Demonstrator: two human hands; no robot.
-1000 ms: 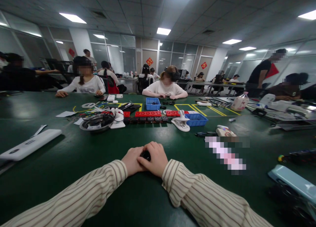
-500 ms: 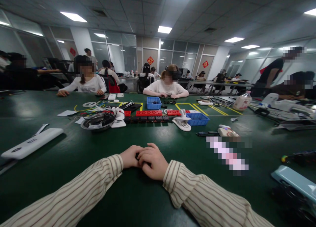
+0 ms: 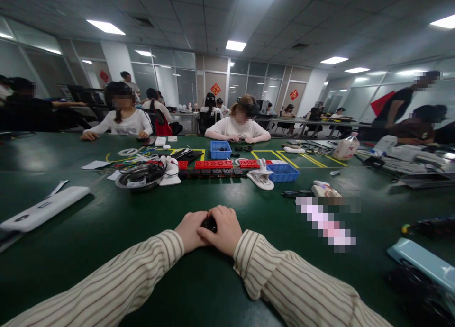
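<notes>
While the left hand (image 3: 192, 231) and right hand (image 3: 225, 230) curled around it, a glossy black rounded object (image 3: 209, 224) sat between them, its direction and long axis indiscernible.

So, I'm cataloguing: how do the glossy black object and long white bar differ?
The glossy black object sits between the left hand and right hand, partly covered; the long white bar lies untouched. The black object's visible part is rounded; the white bar is elongated.

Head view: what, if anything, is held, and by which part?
A black object, by its sides, between left hand and right hand; its underside is hidden.
</notes>
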